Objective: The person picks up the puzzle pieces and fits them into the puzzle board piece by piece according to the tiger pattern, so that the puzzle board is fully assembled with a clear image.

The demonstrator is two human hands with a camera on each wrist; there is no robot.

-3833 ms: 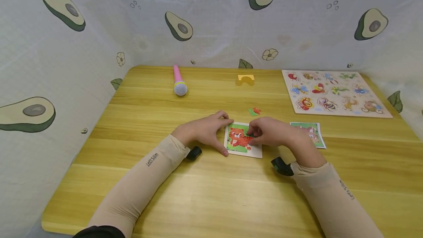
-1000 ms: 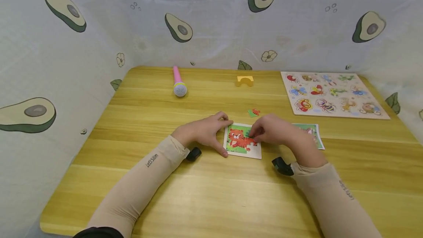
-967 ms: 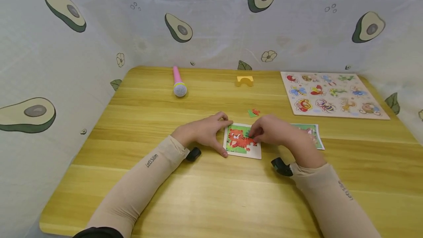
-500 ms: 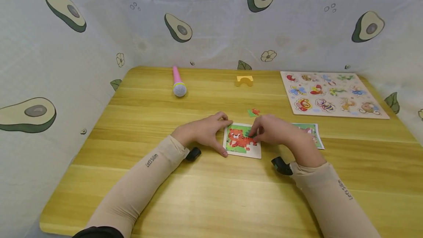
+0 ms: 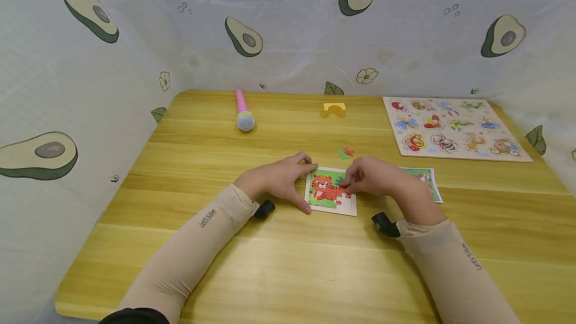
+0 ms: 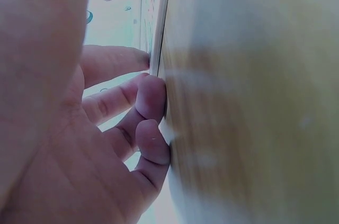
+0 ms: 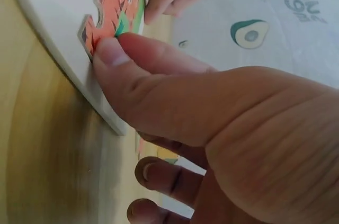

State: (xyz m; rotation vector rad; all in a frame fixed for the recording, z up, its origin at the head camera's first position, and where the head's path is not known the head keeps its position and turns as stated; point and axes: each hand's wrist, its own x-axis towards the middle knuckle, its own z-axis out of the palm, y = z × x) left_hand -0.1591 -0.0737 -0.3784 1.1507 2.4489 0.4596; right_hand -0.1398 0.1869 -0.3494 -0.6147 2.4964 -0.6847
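Note:
A flat puzzle board [image 5: 346,208] with a tiger picture on green lies on the table in the head view. My left hand [image 5: 281,179] holds its left side, thumb at the near corner and index finger at the far one. In the left wrist view, fingertips [image 6: 152,97] meet the board's edge and the tabletop. With thumb and index finger, my right hand [image 5: 373,176] pinches an orange-and-green puzzle piece [image 7: 91,36] at the picture's right side, partly hidden by those fingers. Whether it is fully seated, I cannot tell. A loose puzzle piece [image 5: 346,153] lies beyond the board.
A picture card [image 5: 425,179] lies partly behind my right hand. A larger animal puzzle board [image 5: 454,126] is at the back right. Toward the back are a yellow arch block [image 5: 333,109] and a pink toy microphone [image 5: 244,114]. A patterned cloth stands behind the table [image 5: 270,274].
Over the last few seconds my right fingertips have shifted slightly at the picture's right side, and dark green leaves now show above the tiger's back. My left hand has stayed in place.

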